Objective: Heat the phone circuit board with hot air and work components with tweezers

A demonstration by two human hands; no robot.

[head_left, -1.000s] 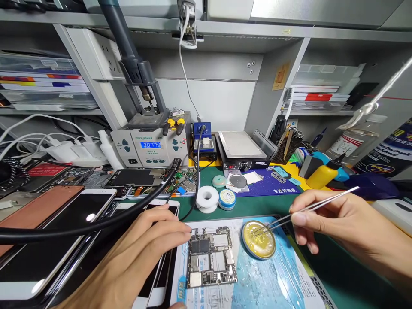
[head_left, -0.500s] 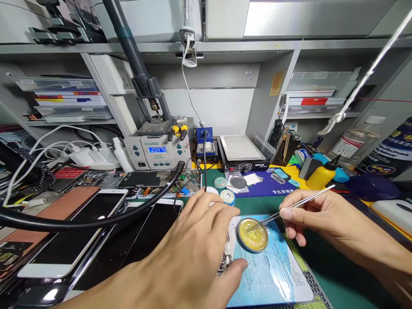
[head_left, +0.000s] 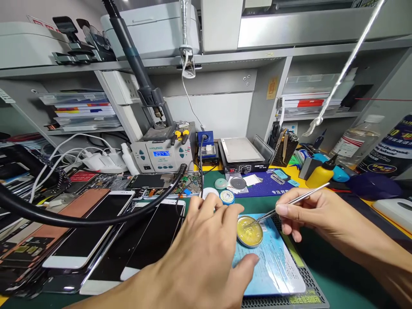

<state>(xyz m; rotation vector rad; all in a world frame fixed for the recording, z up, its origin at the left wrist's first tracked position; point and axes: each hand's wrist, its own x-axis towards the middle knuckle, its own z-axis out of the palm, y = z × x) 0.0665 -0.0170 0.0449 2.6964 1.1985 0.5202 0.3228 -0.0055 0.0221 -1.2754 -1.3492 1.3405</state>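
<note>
My right hand [head_left: 305, 212] pinches a pair of metal tweezers [head_left: 301, 197] between thumb and fingers. Their tips are in a small round tin of yellow paste [head_left: 252, 236], which sits on a blue-and-white sheet [head_left: 273, 262]. My left hand [head_left: 212, 240] is palm down just left of the tin. Its thumb stands apart from its bent fingers, and I see nothing gripped between them. What lies beneath the palm is hidden. Just beyond its fingertips stands a little blue-rimmed jar with a white printed lid [head_left: 227, 197].
Several phones and phone parts, including a white-framed phone [head_left: 90, 229], lie at the left. A thick black hose [head_left: 96, 222] arches over them. At the back stand a hot-air station [head_left: 161, 152] and a hot plate [head_left: 243, 150]. A yellow bottle [head_left: 320, 174] stands at right.
The camera view has shifted slightly. The metallic part glimpsed beside my left palm is now covered by the hand. The tweezers' tips stay in the paste.
</note>
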